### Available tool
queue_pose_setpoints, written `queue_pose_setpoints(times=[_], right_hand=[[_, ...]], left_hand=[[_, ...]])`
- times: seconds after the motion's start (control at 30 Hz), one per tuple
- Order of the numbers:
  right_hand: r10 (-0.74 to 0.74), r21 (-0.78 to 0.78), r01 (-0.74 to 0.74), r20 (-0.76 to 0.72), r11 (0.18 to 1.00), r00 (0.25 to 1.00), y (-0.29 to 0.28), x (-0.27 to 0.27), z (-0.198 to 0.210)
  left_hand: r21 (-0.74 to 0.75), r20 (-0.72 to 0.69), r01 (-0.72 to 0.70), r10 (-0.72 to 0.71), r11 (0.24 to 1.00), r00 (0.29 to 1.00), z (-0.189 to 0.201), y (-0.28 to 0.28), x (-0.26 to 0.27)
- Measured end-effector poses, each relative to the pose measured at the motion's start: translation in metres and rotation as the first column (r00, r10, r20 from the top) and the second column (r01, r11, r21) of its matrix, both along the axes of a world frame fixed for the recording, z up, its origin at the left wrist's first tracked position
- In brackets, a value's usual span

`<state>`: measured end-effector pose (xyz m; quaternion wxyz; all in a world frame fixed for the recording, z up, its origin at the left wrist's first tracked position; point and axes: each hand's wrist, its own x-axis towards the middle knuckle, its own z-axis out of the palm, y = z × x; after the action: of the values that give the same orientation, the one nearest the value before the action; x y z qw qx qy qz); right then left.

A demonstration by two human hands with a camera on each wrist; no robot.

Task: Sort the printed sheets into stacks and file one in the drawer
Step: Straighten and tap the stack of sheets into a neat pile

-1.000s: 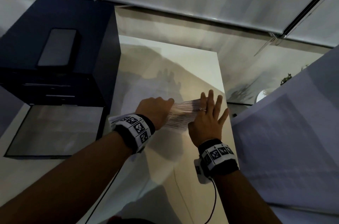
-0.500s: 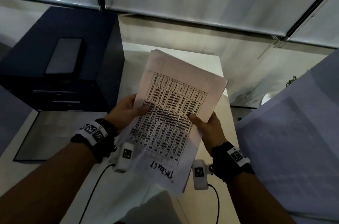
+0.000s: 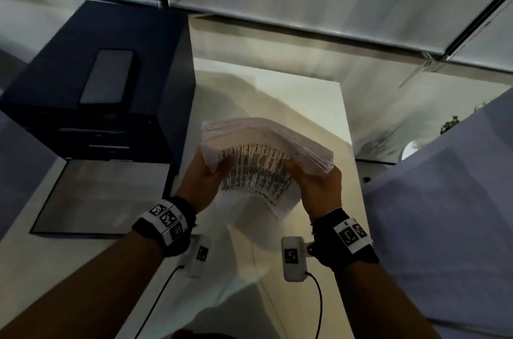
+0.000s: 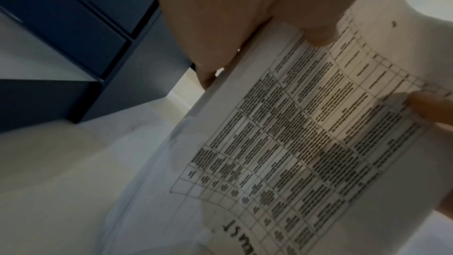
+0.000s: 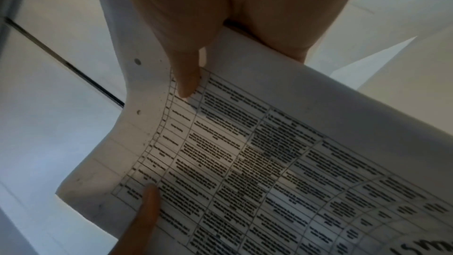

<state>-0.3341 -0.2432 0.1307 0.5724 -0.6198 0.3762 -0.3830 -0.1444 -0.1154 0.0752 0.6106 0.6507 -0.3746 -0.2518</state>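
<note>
A thick stack of printed sheets [image 3: 263,155] with a black table on its top page is held in the air over the white table [image 3: 313,105]. My left hand [image 3: 206,176] grips its left side, thumb on the print. On the other side my right hand [image 3: 319,186] grips it the same way. The stack's far edge tips down toward the table, so I see the page edges fanned. In the left wrist view the top page [image 4: 306,133] curves under my left thumb [image 4: 316,34]. The right wrist view shows the same page [image 5: 269,162] under my right thumb [image 5: 186,77].
A dark blue drawer unit [image 3: 91,105] stands at the left with a phone [image 3: 108,76] on top and its drawer fronts [image 3: 108,141] facing me. A grey mat [image 3: 102,197] lies in front of it. A big pale sheet [image 3: 444,213] fills the right side.
Half a second ago the stack faced me, upright in both hands. It has since tipped forward and lower, its far edge dropping toward the table. A second ago both hands pressed it near the table.
</note>
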Motion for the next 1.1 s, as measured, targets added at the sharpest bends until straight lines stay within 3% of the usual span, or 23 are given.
queue_pose_setpoints(times=[0.27, 0.4, 0.63, 0.7, 0.77, 0.87, 1.1], right_hand=[[-0.062, -0.104, 0.080, 0.165, 0.991, 0.984, -0.003, 0.008, 0.029], [-0.163, -0.100, 0.185, 0.196, 0.978, 0.967, -0.005, 0.015, 0.031], [-0.166, -0.174, 0.202, 0.203, 0.964, 0.965, -0.004, 0.020, 0.034], [-0.147, -0.170, 0.191, 0.243, 0.967, 0.959, -0.005, 0.016, 0.033], [-0.077, -0.160, 0.128, 0.293, 0.979, 0.953, -0.004, 0.010, 0.028], [0.002, -0.086, 0.019, 0.230, 0.996, 0.973, -0.001, 0.005, 0.019], [-0.010, -0.071, 0.018, 0.118, 0.997, 0.993, -0.006, 0.002, 0.006]], left_hand=[[-0.306, -0.141, -0.168, 0.130, 0.937, 0.981, 0.060, -0.008, -0.007], [-0.311, -0.117, -0.318, 0.296, 0.896, 0.948, 0.073, -0.021, -0.010], [-0.263, 0.002, -0.362, 0.376, 0.894, 0.927, 0.076, -0.025, -0.005], [-0.270, -0.025, -0.317, 0.323, 0.909, 0.946, 0.076, -0.025, -0.003], [-0.300, -0.107, -0.191, 0.166, 0.935, 0.980, 0.069, -0.020, 0.003], [-0.237, -0.153, -0.040, 0.003, 0.971, 0.988, 0.058, -0.013, 0.010], [-0.177, -0.234, -0.015, -0.028, 0.984, 0.972, 0.061, -0.006, 0.009]])
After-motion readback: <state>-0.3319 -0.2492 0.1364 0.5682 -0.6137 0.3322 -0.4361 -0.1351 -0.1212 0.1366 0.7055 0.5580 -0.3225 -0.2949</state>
